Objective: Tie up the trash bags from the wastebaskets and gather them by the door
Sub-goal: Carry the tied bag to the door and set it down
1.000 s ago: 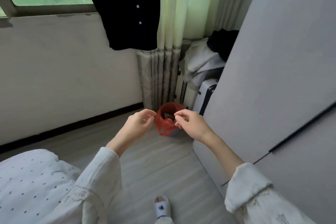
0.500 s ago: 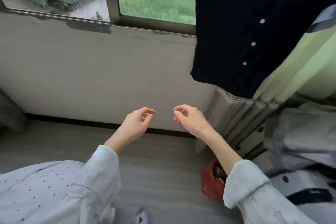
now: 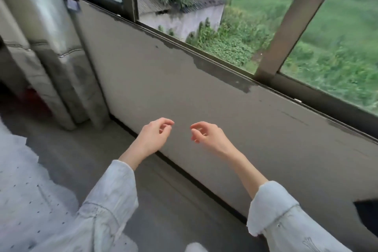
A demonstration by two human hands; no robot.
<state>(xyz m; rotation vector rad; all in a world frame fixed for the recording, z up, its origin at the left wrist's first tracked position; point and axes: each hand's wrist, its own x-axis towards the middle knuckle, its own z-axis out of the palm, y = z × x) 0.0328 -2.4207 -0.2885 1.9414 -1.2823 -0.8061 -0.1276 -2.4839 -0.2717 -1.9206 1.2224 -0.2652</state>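
View has swung left since the earlier frames: the red-lined wastebasket that sat low by the right forearm half a second ago is gone from the frame, likewise the dark hanging shirt; now the window [image 3: 255,26] and the grey wall [image 3: 204,98] beneath it fill the picture, tilted. Left hand [image 3: 152,136] and right hand [image 3: 207,135] hang side by side in front of the wall, near each other but apart, fingers loosely curled, thumb tips close to forefingers, nothing between them. Both empty. No trash bag or basket plainly visible. A dim red blur [image 3: 33,98] shows at far left behind the curtain [image 3: 51,57]; could be another red liner, too smeared to say. Pale dotted bedding [image 3: 20,190] lower left, floor [image 3: 163,190] runs along the baseboard. Judgement: the task's bag lies outside the frame, likely off to the right and behind the present heading, so the right hand would be the nearer one to it; if the red blur is a bag, the left hand is nearer that. No long axis readable on anything unseen. Nothing tied yet as far as shown; the next reach needs a bag in sight first.
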